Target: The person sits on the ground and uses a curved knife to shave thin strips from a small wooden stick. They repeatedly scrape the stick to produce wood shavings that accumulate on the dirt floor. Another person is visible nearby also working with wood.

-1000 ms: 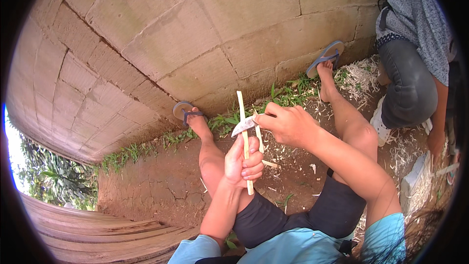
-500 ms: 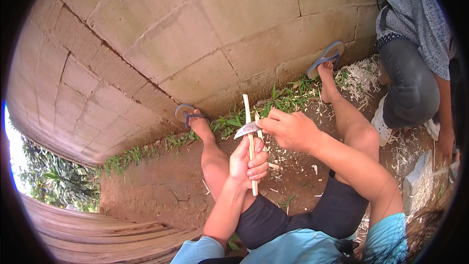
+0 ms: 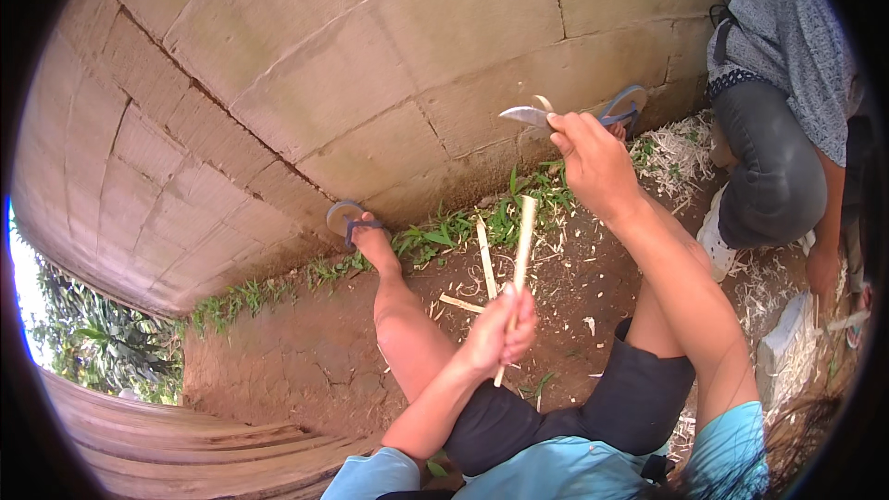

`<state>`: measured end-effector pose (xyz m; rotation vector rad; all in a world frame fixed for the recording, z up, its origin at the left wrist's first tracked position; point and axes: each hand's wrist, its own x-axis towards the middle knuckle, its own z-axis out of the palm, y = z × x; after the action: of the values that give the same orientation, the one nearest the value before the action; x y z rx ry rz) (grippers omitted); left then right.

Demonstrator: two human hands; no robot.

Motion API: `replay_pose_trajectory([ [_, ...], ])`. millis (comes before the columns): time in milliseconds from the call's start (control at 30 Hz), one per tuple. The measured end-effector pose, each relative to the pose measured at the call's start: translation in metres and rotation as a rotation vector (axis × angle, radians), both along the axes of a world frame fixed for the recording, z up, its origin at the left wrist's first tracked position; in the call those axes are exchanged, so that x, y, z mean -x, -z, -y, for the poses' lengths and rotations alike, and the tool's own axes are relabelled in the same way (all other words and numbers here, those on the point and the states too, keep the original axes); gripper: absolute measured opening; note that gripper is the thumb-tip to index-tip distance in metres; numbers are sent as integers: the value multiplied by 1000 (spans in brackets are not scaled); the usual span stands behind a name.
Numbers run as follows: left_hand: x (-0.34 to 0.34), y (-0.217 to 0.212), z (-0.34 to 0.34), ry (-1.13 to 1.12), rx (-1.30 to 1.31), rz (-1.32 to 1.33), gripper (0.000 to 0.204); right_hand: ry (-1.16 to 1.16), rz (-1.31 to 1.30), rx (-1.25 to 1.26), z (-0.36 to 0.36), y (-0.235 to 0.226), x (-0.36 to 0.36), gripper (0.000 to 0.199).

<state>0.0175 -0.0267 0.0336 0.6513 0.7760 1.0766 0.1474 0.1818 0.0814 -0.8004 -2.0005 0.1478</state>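
My left hand (image 3: 501, 329) is wrapped round a pale strip of split wood or bamboo (image 3: 525, 239), which stands nearly upright above my lap. Its lower tip pokes out beneath my fist. Farther out and to the right, my right hand (image 3: 593, 162) grips a small knife with a curved blade (image 3: 526, 115); its handle is hidden in my fingers. The blade points left and is apart from the strip. A thin curled shaving (image 3: 543, 103) shows just above the blade. Two more pale strips lie on the ground beyond my left hand, one of them a longer strip (image 3: 486, 257).
A block wall (image 3: 370, 102) runs along the far side, with grass (image 3: 444, 233) at its foot. Shavings (image 3: 674, 159) litter the soil. At right a person (image 3: 769, 139) crouches beside a pale block (image 3: 785, 331). Wooden boards (image 3: 185, 435) are at lower left.
My right hand has swung the knife away from the strip, outward and to the right. My left hand has shifted slightly right and nearer, with the strip tilting more to the right.
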Motion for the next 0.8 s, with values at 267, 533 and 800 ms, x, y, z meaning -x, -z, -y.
replay_pose_trajectory([
  [267, 30, 1, -6, -291, 44, 142, 43, -447, 218, 57, 74, 19, 10, 18],
  [533, 43, 3, 1, -63, 26, 458, 46, -521, 321, -39, 64, 23, 21, 25],
  [800, 20, 4, -3, -41, 10, 361, 47, -79, -15, -58, 9, -2, -2, 17],
])
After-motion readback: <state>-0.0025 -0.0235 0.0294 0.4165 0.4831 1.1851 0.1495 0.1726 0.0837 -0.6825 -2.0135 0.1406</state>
